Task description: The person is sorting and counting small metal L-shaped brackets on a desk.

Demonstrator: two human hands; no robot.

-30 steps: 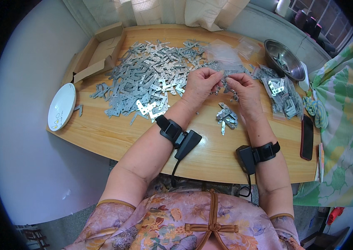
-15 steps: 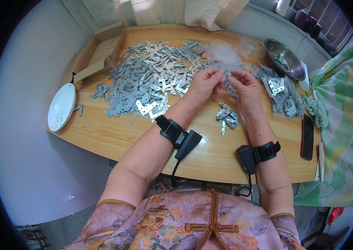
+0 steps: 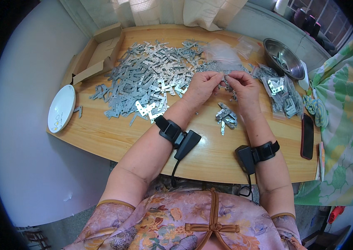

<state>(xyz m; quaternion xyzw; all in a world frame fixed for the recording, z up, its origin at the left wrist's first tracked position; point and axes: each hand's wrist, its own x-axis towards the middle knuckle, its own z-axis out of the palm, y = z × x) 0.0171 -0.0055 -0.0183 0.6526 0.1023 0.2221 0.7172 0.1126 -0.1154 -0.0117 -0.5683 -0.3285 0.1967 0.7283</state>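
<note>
My left hand (image 3: 202, 86) and my right hand (image 3: 244, 89) meet over the far middle of the table, both closed in a pinch with fingertips nearly touching. What lies between the fingers is too small and too hidden to name. Just beyond them are small metal fasteners (image 3: 210, 66), like nuts or screws, and flat clear plastic bags (image 3: 220, 51). Nearer me, between my forearms, sits a little heap of metal corner brackets (image 3: 226, 115). To the left of my left hand spreads a large pile of loose L-shaped corner brackets (image 3: 143, 79).
An open cardboard box (image 3: 97, 54) and a white dish (image 3: 62, 108) stand on the left. At right are bagged brackets (image 3: 287, 98), a steel bowl (image 3: 284, 54) holding some metal parts, a dark phone (image 3: 307, 137) and a green-patterned cloth (image 3: 343, 125).
My fingertips have drawn slightly closer together, and my right hand has shifted a little to the left. The piles and bags have stayed put.
</note>
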